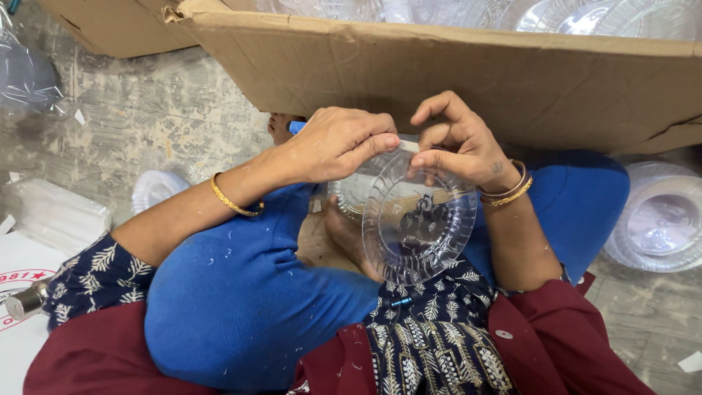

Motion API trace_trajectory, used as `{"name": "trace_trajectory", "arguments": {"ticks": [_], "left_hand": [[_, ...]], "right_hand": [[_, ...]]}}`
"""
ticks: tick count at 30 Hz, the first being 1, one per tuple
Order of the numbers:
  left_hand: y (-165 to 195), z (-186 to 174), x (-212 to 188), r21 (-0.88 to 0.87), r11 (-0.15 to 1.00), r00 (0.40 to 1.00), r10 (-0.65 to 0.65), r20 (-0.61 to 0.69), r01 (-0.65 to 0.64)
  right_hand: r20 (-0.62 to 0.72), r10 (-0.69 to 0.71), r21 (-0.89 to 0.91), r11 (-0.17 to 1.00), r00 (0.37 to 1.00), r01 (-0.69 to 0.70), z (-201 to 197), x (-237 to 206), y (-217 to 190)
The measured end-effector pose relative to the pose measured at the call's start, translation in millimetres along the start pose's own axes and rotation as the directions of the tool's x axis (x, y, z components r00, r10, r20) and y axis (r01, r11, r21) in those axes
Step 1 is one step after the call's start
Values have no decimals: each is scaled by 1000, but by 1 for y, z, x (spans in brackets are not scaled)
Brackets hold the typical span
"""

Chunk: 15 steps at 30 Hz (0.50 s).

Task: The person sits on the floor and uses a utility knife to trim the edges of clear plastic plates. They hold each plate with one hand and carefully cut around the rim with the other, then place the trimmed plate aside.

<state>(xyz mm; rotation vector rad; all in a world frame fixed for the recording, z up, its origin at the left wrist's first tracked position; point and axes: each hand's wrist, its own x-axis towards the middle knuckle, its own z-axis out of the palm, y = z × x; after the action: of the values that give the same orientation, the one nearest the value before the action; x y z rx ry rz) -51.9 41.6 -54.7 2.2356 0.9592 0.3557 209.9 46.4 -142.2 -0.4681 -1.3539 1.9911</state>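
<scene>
While both hands pinch a clear plate (418, 219), cardboard box (468, 80) looms close.

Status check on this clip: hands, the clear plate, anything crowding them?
Left hand and right hand both pinch the top rim of a clear plastic plate, held upright over the lap. Cardboard box close behind the hands.

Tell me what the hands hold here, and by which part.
Both hands hold one clear plastic plate by its top rim: the left hand pinches the rim's upper left, the right hand its upper right, fingers on the edge.
</scene>
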Motion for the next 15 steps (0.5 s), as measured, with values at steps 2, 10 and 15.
{"name": "trace_trajectory", "arguments": {"ticks": [2, 10, 15], "left_hand": [[-1, 1, 1, -12, 1000, 1000, -1, 15, 1], [-2, 3, 2, -45, 999, 999, 11, 35, -9], [-3, 3, 1, -57, 998, 998, 12, 55, -9]], "right_hand": [[12, -6, -6, 1000, 1000, 6, 1, 0, -3], [70, 3, -21, 1000, 998, -2, 4, 3, -4], [46, -54, -98, 993, 997, 58, 1, 4, -1]]}}
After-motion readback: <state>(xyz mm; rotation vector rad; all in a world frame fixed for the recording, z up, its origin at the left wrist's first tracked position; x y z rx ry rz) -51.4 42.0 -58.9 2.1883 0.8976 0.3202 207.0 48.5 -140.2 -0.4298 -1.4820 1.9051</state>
